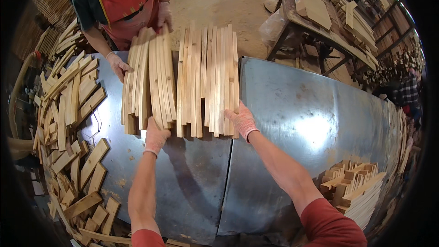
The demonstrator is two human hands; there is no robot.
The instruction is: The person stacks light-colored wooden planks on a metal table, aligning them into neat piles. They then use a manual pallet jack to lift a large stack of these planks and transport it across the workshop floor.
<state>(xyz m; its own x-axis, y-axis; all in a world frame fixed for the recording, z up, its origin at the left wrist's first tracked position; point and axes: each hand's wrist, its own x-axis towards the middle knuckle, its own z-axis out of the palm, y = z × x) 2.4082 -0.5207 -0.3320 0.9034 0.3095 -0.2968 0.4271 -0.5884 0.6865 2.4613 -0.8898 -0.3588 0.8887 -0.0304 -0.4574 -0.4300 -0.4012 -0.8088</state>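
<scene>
Rows of long, narrow wooden strips (219, 77) lie side by side across the metal table, pointing away from me. Left of them is another group of wooden strips (161, 82), partly raised and tilted over more strips. At this group's near end my gloved left hand (157, 138) is closed on the strip ends, with most of its fingers hidden. My gloved right hand (241, 120) grips the right-hand row's outer side near its close end, fingers partly over the strips. Opposite me, a co-worker's gloved hand (118, 66) rests against the left group's outer side.
The metal table (283, 105) has a seam down its middle. Loose boards (75, 96) pile up along its left side. Short wood pieces (352, 180) stand stacked at the near right. A co-worker in a red apron (128, 0) stands across. Behind is a wooden workbench (292, 7).
</scene>
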